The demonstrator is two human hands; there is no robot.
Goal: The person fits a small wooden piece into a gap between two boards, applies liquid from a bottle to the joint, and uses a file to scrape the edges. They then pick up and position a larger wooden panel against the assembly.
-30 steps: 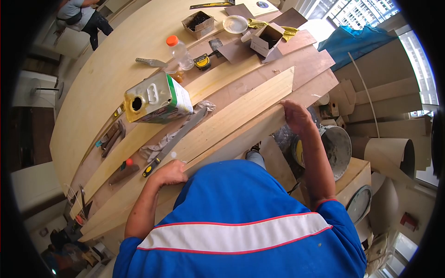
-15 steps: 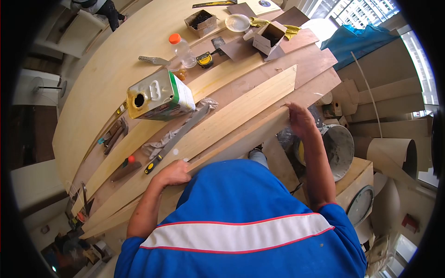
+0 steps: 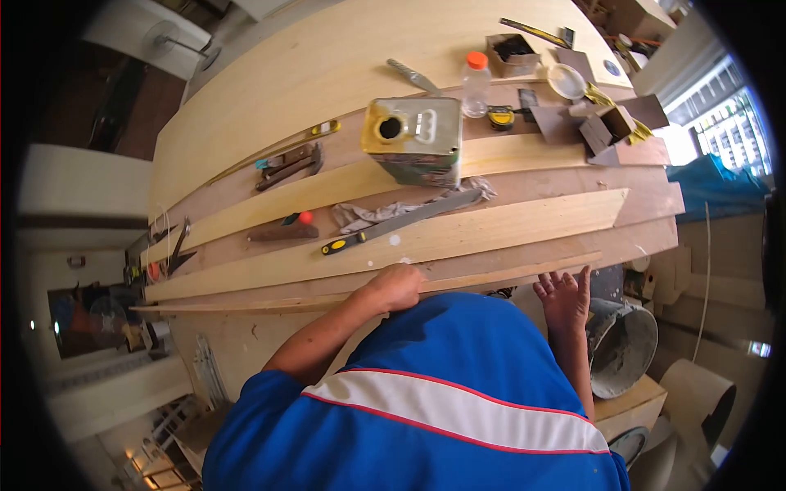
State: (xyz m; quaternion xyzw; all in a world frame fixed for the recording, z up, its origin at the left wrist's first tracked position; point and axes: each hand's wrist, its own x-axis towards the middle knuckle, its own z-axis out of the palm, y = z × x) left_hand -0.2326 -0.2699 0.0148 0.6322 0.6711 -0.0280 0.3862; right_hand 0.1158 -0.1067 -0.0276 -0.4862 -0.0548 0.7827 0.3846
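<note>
A long, thin wooden board (image 3: 508, 272) stands on edge along the near side of the workbench, by my body. My left hand (image 3: 396, 286) is closed over its upper edge near the middle. Toward the board's right end, my right hand (image 3: 565, 299) is open with fingers spread, its fingertips at or close to the edge; firm contact cannot be made out. Beyond the board lies a pale wooden plank (image 3: 491, 229) with an angled right end. A handsaw (image 3: 417, 214) with a black and yellow handle rests across a crumpled cloth (image 3: 360, 215) and that plank.
A metal can (image 3: 417, 139), a clear bottle (image 3: 476, 88) with an orange cap, a tape measure (image 3: 501, 118) and a hammer (image 3: 295, 166) are on the bench. A putty knife (image 3: 412, 76) lies farther back. At right, a dirty bucket (image 3: 626, 348) stands beside the bench.
My view has swung right. My right hand's fingers have spread at the board's right end, while my left hand still grips it. The board's broad near face no longer shows.
</note>
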